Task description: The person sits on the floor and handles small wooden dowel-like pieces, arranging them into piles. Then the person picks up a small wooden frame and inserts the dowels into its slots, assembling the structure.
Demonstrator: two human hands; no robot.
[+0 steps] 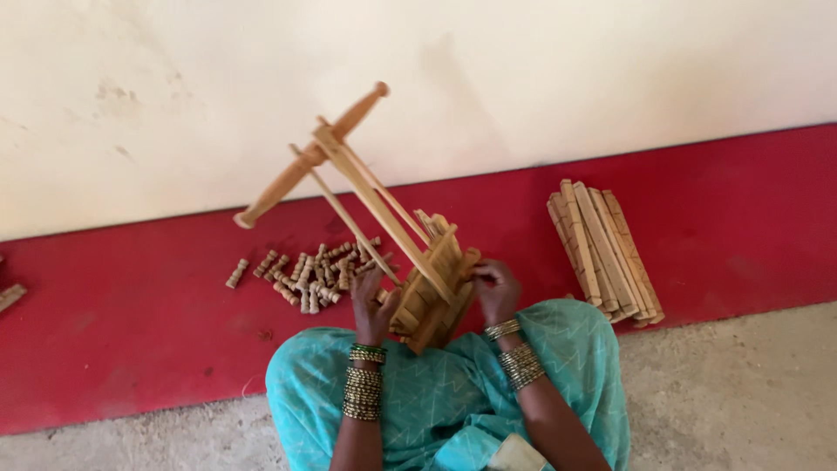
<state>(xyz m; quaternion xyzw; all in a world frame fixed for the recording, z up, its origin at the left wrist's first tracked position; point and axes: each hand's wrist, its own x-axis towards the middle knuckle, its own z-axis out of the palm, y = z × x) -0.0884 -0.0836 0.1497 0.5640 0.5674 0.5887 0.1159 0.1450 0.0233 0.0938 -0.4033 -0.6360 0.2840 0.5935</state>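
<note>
Wooden parts fill the middle of the view: a folding wooden frame made of flat slats rests on the person's lap, over turquoise cloth with a pale zigzag pattern. The left hand is closed around the lower left side of this frame, with the fingers curled on the slats. The right hand grips the right edge of the same frame, the fingers bent over the wood. From the frame, two long thin slats rise up and to the left, and at their top they cross a turned rod with rounded ends, which stands tilted in front of the pale wall. How the slats are fixed to the rod cannot be seen clearly; it looks as if they pass through it or are pinned to it. Both wrists carry stacks of thin metal bangles, with one green bangle on the left wrist. On the red strip of floor that runs along the foot of the wall, a heap of small turned wooden pegs lies just to the left of the left hand, near but not touching it. To the right, well apart from the hands, a bundle of flat wooden slats lies on the same red strip, its near end reaching the border with the grey concrete floor.
</note>
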